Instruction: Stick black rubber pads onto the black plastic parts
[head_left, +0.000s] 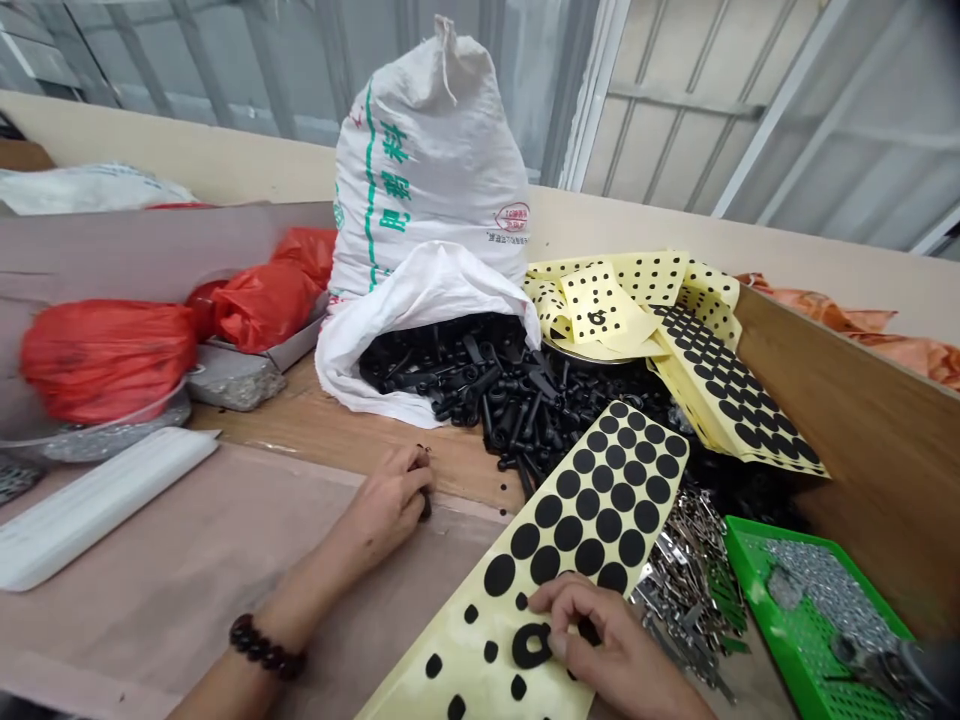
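Observation:
My left hand (390, 500) rests on the wooden bench with its fingers curled around a small black part that is mostly hidden. My right hand (600, 650) lies on a yellow backing sheet (480, 660) covered with round black stickers (600, 500), its fingertips pinching a black ring-shaped sticker (531, 645). A heap of black plastic parts (502, 385) spills from a white sack (427, 170) just beyond both hands. A dark bead bracelet (264, 650) circles my left wrist.
More yellow sticker sheets (705, 350) lie at the back right. Shiny metal pieces (686, 590) pile beside a green tray (814, 620) holding small silver hardware. Red bags (105, 355) sit at the left, with a white plastic strip (97, 500) in front. A wooden wall (862, 420) borders the right.

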